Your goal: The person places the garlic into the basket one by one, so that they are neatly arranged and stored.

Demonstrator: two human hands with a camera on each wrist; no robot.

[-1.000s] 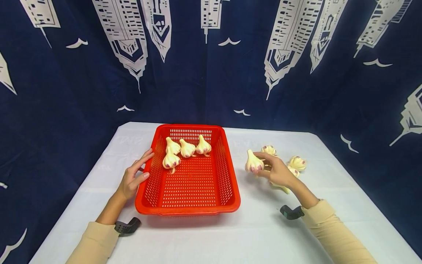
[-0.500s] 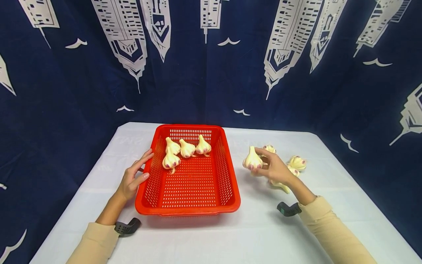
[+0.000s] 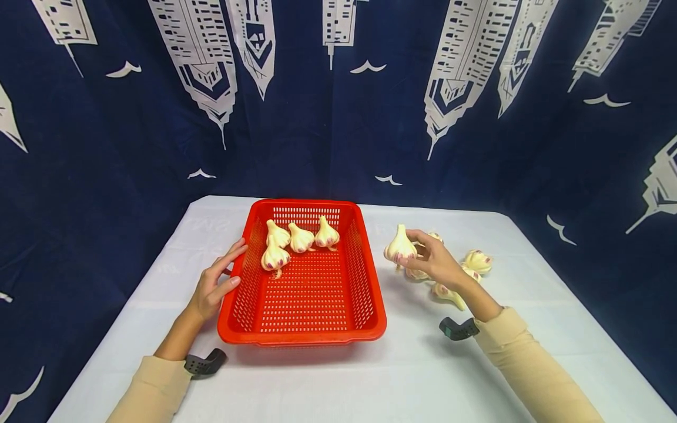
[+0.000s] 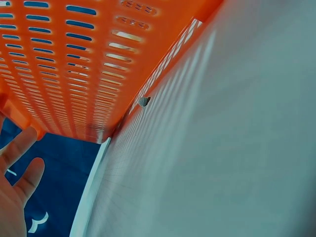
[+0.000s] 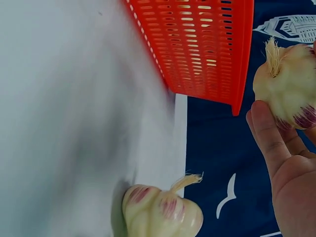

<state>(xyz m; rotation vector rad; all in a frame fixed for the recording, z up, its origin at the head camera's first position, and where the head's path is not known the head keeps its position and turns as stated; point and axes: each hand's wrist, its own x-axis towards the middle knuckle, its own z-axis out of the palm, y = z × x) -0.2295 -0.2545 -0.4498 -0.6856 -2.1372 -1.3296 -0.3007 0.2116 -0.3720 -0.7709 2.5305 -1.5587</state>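
My right hand (image 3: 439, 261) grips a garlic bulb (image 3: 400, 245) with its stem up, a little right of the red basket (image 3: 301, 339). Thin roots hang under this garlic bulb (image 5: 289, 86) in the right wrist view, and it appears off the table. At the basket's left side, my left hand (image 3: 211, 288) rests its fingertips on the rim. Its fingers are fairly straight in the left wrist view, where the basket wall (image 4: 64, 64) fills the upper left. Inside the basket, several garlic bulbs (image 3: 301, 238) lie toward the back left.
More garlic bulbs lie on the white table right of the basket, partly behind my right hand: one bulb (image 3: 478, 261) at the far right, another bulb (image 3: 448, 295) nearer me. A dark blue patterned cloth (image 3: 328, 129) hangs behind the table.
My right hand has moved left and slightly up, toward the basket, carrying the garlic bulb and uncovering another bulb beneath. The left hand and the basket stay still.
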